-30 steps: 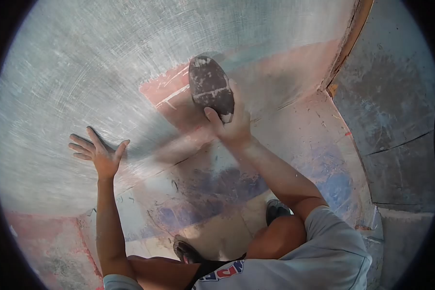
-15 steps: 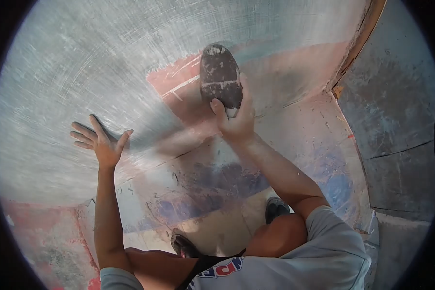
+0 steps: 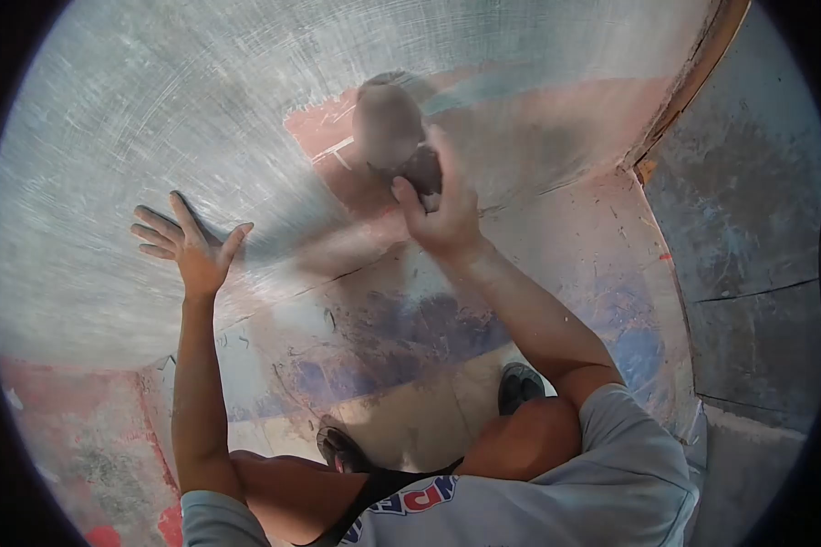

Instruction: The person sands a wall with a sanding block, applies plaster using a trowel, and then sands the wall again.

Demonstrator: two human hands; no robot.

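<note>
My right hand [image 3: 449, 211] grips the near end of a dark oval pad [image 3: 388, 128], thumb on its left side and fingers along its right. The pad is dusted with pale powder, and its far part is smeared by motion. It lies over a red-painted patch [image 3: 324, 132] on the curved grey wall [image 3: 182, 109], which bears many arc-shaped scratches. To the left, my left hand [image 3: 198, 253] rests on the wall with fingers spread and nothing in it.
Below the wall runs a ledge with worn blue paint [image 3: 374, 369]. My two dark shoes [image 3: 522, 387] stand near it. A brown wooden edge [image 3: 689, 87] borders the wall at the right, beside a dark grey panel [image 3: 748, 201]. Red-stained surface [image 3: 82, 428] lies at lower left.
The pad has shifted slightly left in my right hand's grip and turned blurry. My left hand stays spread on the wall. The whole view has moved a little.
</note>
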